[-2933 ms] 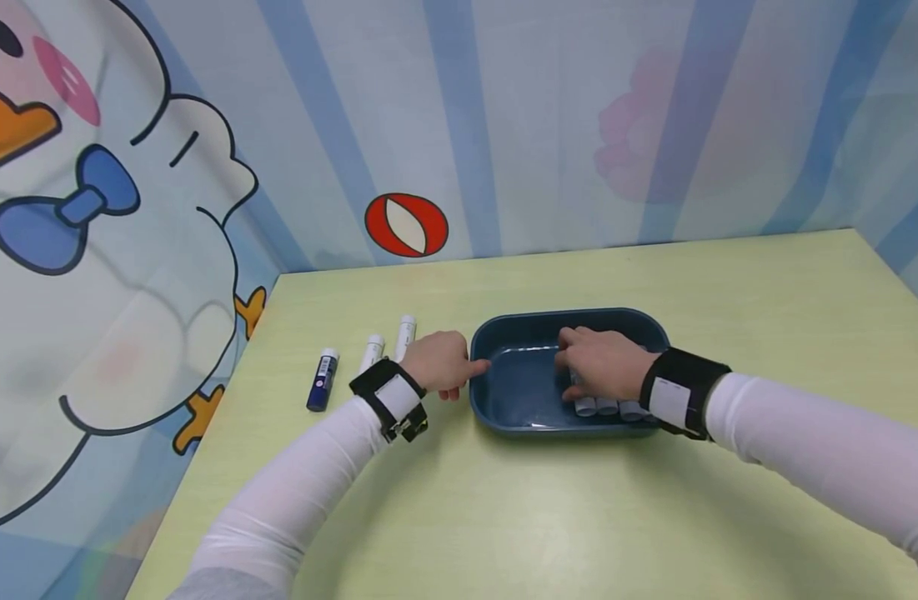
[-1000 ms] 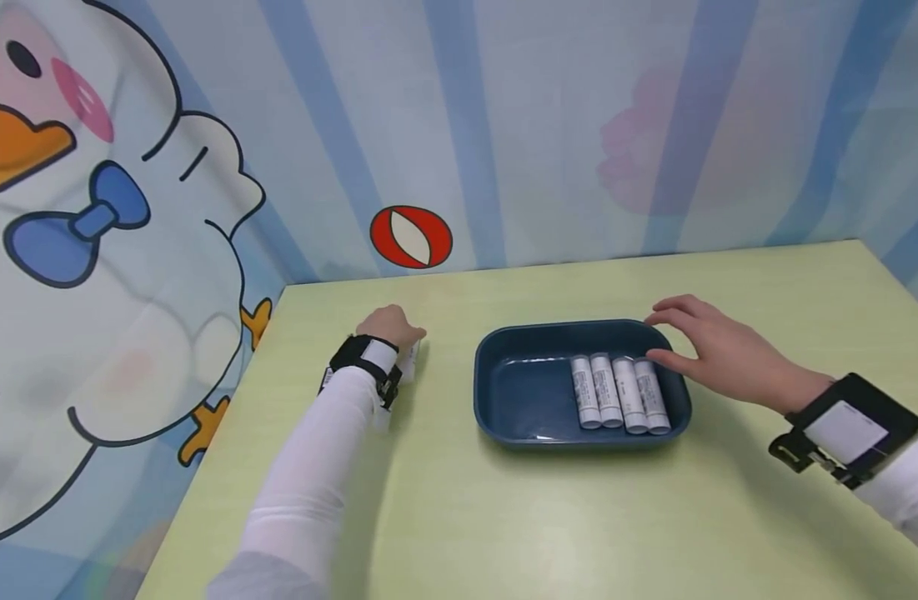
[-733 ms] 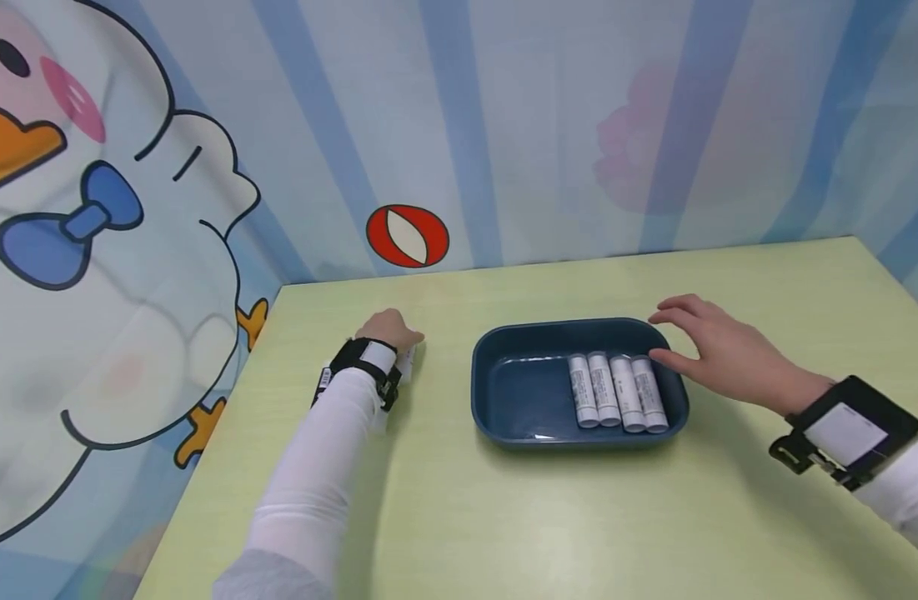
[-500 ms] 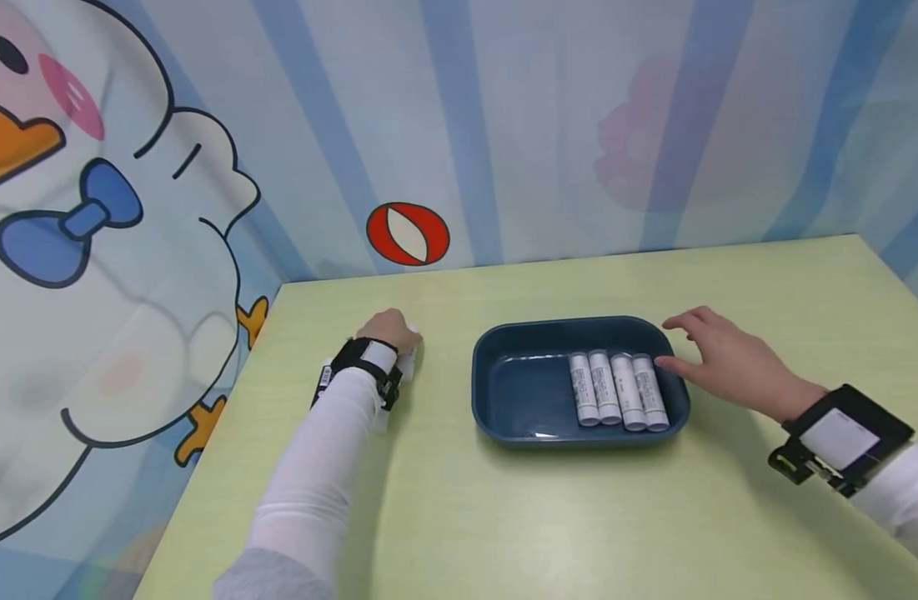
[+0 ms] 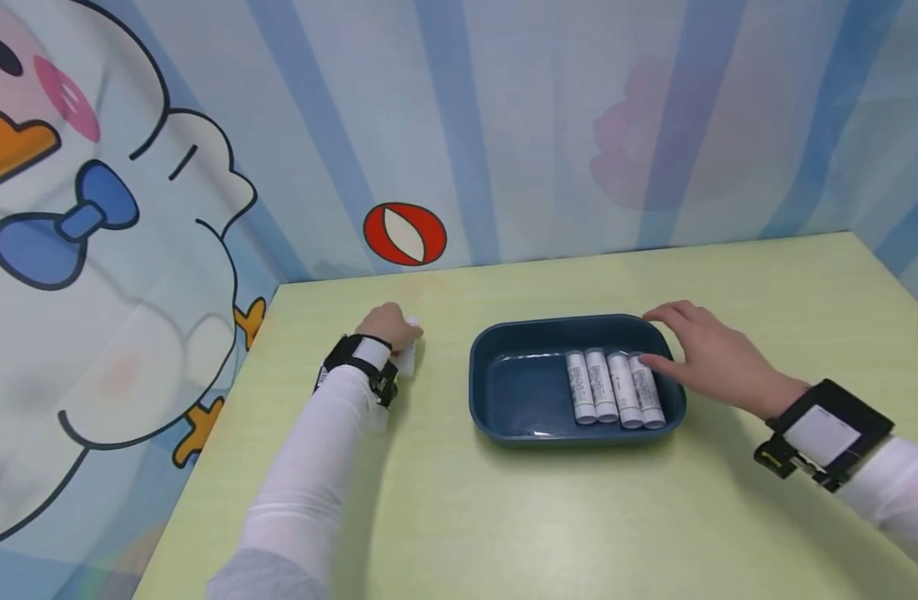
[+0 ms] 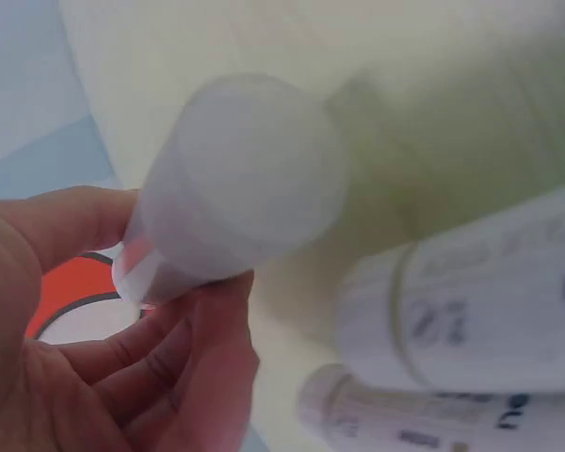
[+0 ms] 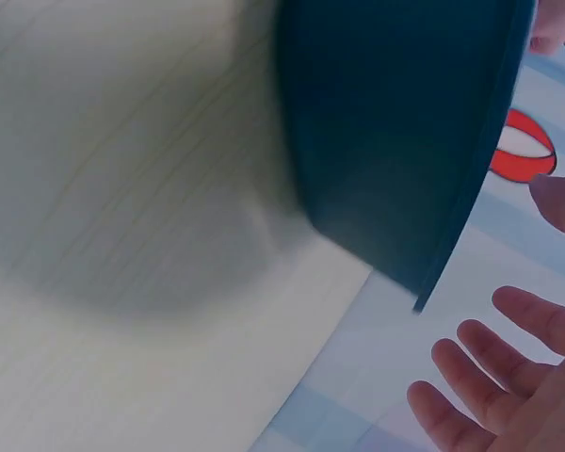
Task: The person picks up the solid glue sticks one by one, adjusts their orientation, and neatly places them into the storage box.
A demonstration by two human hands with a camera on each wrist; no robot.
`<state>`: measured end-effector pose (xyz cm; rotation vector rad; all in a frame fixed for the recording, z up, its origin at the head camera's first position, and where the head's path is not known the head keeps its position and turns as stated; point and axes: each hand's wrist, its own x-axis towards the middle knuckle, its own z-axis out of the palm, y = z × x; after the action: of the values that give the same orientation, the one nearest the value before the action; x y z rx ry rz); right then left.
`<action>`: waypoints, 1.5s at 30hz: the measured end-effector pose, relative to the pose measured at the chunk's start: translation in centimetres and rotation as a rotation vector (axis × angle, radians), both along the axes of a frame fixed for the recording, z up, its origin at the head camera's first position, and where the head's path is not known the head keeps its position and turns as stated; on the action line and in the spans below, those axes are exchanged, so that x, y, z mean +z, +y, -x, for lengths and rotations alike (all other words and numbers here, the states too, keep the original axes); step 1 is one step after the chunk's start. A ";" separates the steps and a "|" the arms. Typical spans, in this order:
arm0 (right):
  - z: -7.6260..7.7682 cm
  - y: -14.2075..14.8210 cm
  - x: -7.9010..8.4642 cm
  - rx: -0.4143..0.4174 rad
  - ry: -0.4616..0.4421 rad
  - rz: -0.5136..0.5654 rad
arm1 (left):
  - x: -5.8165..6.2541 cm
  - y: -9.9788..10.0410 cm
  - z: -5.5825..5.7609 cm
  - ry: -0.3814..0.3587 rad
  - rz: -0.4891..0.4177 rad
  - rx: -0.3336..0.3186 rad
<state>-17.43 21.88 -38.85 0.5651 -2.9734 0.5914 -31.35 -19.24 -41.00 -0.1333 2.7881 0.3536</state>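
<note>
Tube (image 6: 240, 179) pinched between thumb and fingers of your left hand (image 5: 387, 325), near two more tubes (image 6: 471, 292); your right hand (image 5: 717, 358), fingers loosely spread, is at the tray (image 5: 514, 387).

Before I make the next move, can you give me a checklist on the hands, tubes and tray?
1. Left hand grips a tube: ok.
2. Gripped tube lifted off the table: cannot tell.
3. Tray upright on the table: ok.
4. Four tubes lying side by side in the tray: ok.
5. Room left of them: ok, that part is bare.
6. Right hand off the tray rim: cannot tell.
</note>
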 end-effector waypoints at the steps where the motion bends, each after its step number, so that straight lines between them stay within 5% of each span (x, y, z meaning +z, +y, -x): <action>1: 0.0 -0.4 0.1 0.015 0.002 -0.005 | 0.2 0.0 0.1 0.001 -0.019 -0.005; 16: 0.5 -6.0 1.6 0.156 0.012 -0.011 | 3.6 2.2 -2.5 0.012 -0.362 -0.088; 31: 0.8 -7.8 1.7 0.146 -0.011 0.065 | 5.8 6.1 -6.1 -0.069 -0.914 0.004; 41: 0.9 -7.9 2.2 0.078 -0.140 0.246 | 5.2 8.4 -8.2 -0.058 -1.148 0.054; 45: 0.9 -8.0 2.7 0.018 -0.218 0.427 | 5.1 9.6 -9.2 -0.049 -1.263 0.063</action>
<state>-18.34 13.93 -36.17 0.5152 -2.8904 1.3214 -22.17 -9.60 -35.89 0.0767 2.0089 1.9257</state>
